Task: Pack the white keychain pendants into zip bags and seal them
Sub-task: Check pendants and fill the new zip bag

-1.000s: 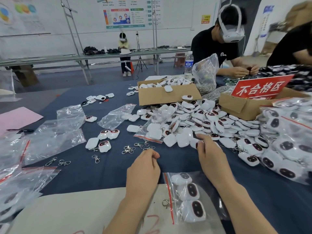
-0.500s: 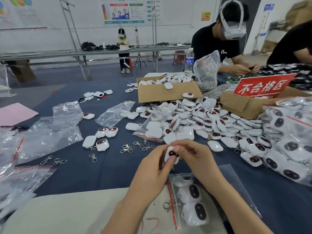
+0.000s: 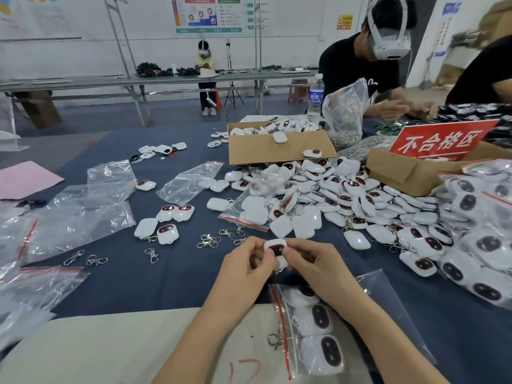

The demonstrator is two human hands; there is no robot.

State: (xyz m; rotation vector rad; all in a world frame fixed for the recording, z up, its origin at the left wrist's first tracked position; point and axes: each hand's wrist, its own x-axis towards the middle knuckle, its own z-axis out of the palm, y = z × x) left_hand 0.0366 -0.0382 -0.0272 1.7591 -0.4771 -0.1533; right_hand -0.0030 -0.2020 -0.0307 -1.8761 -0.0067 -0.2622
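Both hands meet at lower centre of the frame, the left hand (image 3: 246,266) and right hand (image 3: 313,266) sharing a grip clamped from either side on one small white plastic keychain pendant with a dark red-rimmed oval face (image 3: 274,249), held just above the dark blue cloth-covered bench (image 3: 166,278). A metal clasp appears to dangle beneath it, partly hidden by the fingers.

Directly below the hands, toward the lower right, a clear zip bag with a red seal strip (image 3: 313,328) lies flat on a pale board (image 3: 110,347), three pendants visible inside and its mouth facing left. A loose silver clasp (image 3: 274,340) sits at that opening.

The step in hand looks to be checking or orienting the pendant before it goes in. Done well, one hand would keep the pendant pinched while the other lifts the bag's upper lip, so the piece slides in clasp first without snagging the seal strip; the track should then be pressed shut along its whole run.

Farther out, a heap of loose white pendants (image 3: 332,195) spreads across centre right, filled bags (image 3: 482,231) pile at the right edge, and empty clear bags (image 3: 83,212) lie at left. An open cardboard box (image 3: 277,151) and a red sign with white characters (image 3: 440,142) stand beyond.
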